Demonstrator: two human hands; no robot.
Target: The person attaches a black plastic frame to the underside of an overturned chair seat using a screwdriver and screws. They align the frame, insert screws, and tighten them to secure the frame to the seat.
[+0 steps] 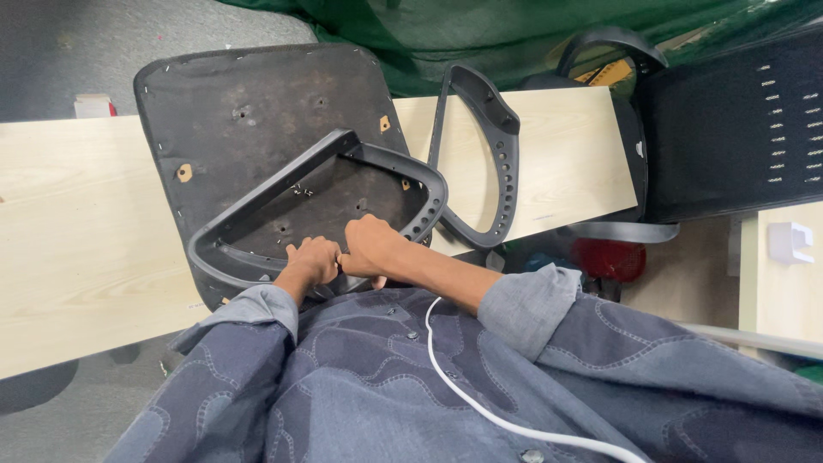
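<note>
An upturned chair seat (257,129) is laid on a pale wooden board (77,231), left of centre in the frame. A black armrest frame (317,201) is held against its underside. The left hand (313,260) and right hand (370,246) are curled shut on the frame's near edge, knuckles touching. A second armrest (480,154) lies just right. The fitting step is judged in hand; alignment over the screw holes is called for.
</note>
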